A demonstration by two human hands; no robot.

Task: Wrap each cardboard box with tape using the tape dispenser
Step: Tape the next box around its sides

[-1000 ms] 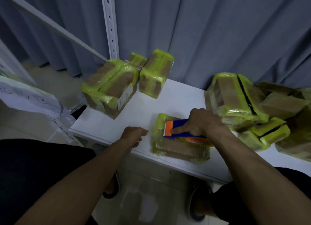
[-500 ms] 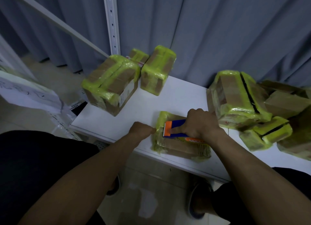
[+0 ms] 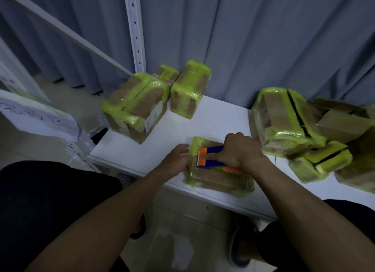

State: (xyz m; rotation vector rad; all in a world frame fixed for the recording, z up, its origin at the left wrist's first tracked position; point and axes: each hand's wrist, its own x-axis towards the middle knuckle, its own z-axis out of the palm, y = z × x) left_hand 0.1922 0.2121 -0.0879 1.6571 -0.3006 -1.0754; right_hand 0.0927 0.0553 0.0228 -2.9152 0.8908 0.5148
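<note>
A flat cardboard box partly covered in yellow-green tape lies near the front edge of the white table. My right hand grips the blue and orange tape dispenser and holds it on top of this box, with the index finger stretched along the dispenser. My left hand touches the box's left end with its fingers against the taped side.
Taped boxes stand at the back left and back middle. A pile of taped and plain boxes fills the right side. A white shelf post and grey curtain stand behind. The floor and my shoes show below the table edge.
My left hand has moved right across the table and now touches the box's left end. The right hand stays on the dispenser atop the box.
</note>
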